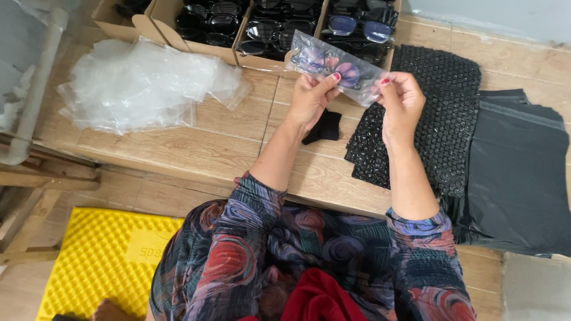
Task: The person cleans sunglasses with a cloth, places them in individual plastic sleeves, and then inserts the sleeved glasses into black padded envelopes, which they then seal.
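Observation:
Both my hands hold up a clear plastic bag (333,64) with a pair of dark glasses inside it. My left hand (309,98) grips the bag's lower left side, thumb on top. At the bag's right end my right hand (399,101) pinches its edge. Under my left hand a small black cloth (324,128) lies on the wooden floor. A stack of black bubble wrap sheets (428,119) lies below my right hand.
Cardboard boxes (178,24) full of dark glasses stand at the top. A heap of clear plastic bags (143,83) lies at the left. Black plastic mailer bags (517,178) are stacked at the right. A yellow foam pad (95,261) lies at the lower left.

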